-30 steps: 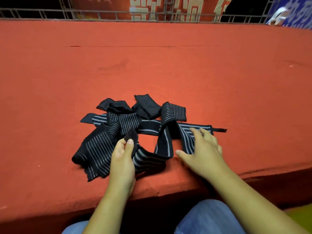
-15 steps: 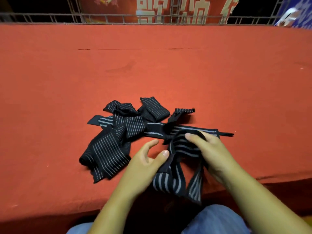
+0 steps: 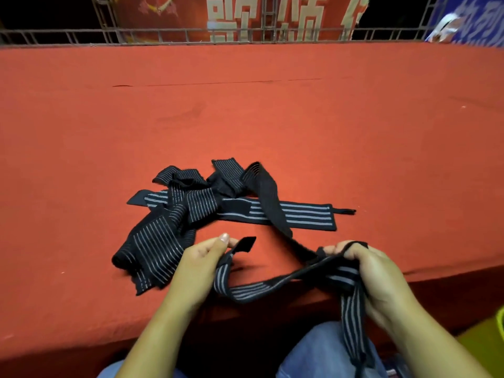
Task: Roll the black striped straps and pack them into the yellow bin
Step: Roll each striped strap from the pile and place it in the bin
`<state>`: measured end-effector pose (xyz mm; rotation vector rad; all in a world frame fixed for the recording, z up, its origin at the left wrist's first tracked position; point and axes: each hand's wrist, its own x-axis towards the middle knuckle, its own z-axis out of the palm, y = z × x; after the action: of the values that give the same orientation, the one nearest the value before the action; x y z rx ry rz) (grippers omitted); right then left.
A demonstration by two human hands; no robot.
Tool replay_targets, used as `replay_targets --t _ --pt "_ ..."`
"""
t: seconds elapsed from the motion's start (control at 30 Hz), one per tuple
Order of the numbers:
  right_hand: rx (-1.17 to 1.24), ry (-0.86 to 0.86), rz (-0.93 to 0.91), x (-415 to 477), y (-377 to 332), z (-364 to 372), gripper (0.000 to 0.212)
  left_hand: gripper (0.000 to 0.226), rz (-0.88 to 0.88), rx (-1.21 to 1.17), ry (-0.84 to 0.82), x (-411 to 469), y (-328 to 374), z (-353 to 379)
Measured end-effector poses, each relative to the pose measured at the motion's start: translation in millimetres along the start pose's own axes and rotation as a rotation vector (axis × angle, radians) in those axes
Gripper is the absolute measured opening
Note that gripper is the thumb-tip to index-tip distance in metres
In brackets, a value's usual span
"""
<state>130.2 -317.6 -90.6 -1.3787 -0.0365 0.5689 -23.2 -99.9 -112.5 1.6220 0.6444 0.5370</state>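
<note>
A pile of black striped straps (image 3: 174, 214) lies tangled on the red felt table (image 3: 245, 118). One flat strap (image 3: 305, 215) stretches right from the pile. Between my hands hangs another black striped strap (image 3: 261, 289), lifted off the table edge. My left hand (image 3: 201, 266) pinches its plain black end between thumb and fingers. My right hand (image 3: 373, 276) grips the bunched strap farther along; one part trails back up to the pile, another drops over my knee. A sliver of yellow, maybe the bin (image 3: 500, 323), shows at the right edge.
The table's front edge (image 3: 272, 306) runs just under my hands, with my jeans-clad knees (image 3: 321, 353) below it. A metal rail (image 3: 245, 36) and red banner stand behind the table's far side.
My hands have spread apart, drawing one strap out of the pile toward me. The left hand now pinches its end; the right hand has shifted right and nearer.
</note>
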Motion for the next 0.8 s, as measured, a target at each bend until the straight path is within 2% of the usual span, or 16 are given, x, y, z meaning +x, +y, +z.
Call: replay_targets --t 0.1,0.23,0.37,0.47,0.6,0.8 --pt "-0.038 -0.039 -0.024 -2 2 0 0.044 0.020 0.012 -0.010 -0.133 -1 3 3" --pt "-0.196 -0.067 -0.160 -3 10 8 0.046 0.058 0.130 0.253 -0.414 -7 18 24" --pt "-0.244 -0.136 -0.214 -8 8 14 0.041 0.062 0.229 0.484 -0.529 -4 26 46" --pt "-0.208 -0.182 -0.174 -12 6 16 0.046 0.063 0.216 0.547 -0.505 -2 19 51" --pt "-0.005 -0.165 -0.084 -16 5 18 0.035 0.048 0.324 0.494 -0.541 -9 15 51" --pt "0.133 -0.078 -0.024 -17 11 16 0.031 0.037 0.320 0.451 -0.379 -8 3 42"
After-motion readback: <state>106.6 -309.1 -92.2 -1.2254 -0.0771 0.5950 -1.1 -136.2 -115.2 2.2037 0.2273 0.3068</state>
